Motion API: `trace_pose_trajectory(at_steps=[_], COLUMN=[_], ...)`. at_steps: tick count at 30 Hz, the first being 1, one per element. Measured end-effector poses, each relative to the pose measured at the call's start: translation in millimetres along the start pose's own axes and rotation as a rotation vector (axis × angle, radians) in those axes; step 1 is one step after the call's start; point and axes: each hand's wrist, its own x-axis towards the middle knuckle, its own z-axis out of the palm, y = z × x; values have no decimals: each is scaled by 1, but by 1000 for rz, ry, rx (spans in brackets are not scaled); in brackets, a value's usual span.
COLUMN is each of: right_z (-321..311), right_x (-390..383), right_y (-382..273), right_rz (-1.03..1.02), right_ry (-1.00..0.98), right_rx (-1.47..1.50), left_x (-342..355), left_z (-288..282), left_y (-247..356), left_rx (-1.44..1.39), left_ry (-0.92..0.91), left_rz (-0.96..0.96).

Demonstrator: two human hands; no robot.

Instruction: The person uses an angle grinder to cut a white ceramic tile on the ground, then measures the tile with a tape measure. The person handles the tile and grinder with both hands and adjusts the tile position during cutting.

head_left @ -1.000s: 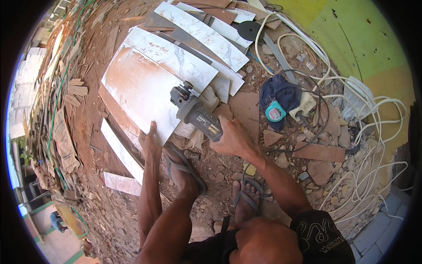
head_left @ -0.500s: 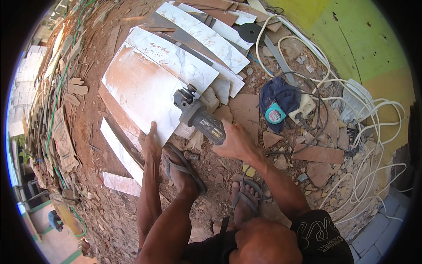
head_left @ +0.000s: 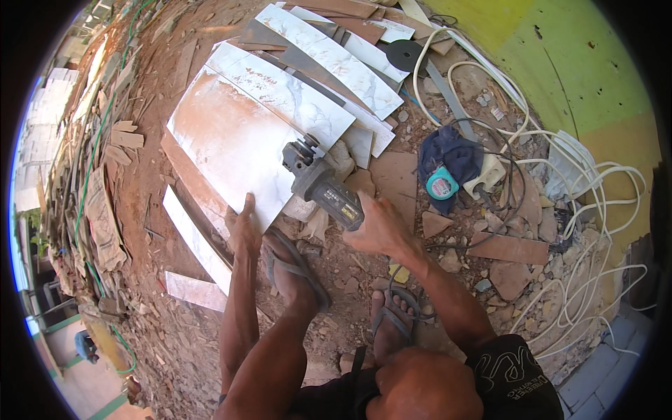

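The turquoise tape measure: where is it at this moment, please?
In the head view, the tape measure is right of centre, against the dark blue cloth, between the right hand and the white power socket.

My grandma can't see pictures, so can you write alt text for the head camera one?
A person's right grip holds a dark angle grinder at a dusty, white marbled tile while the left grip touches the tile's near edge. Other tile pieces lie beyond, and a turquoise tape measure sits against dark blue cloth to the right.
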Motion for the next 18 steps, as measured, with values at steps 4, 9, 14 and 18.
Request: trace_pose_trajectory(at_steps=[4,9,14,18], right_z=[3,4,8,10], right_x=[8,21,36,48], right_y=[-4,-17,-20,-25], right_rz=[-23,10,-5,-28], right_ry=[24,17,35,-3], right_rx=[25,23,27,27], left_x=[4,6,8,5], left_z=[-6,-7,-6,-6], left_y=[-4,-7,-8,-6], left_rx=[11,-3,-12,-31], left_ry=[0,5,-11,-6], left_rz=[-21,20,-10,7])
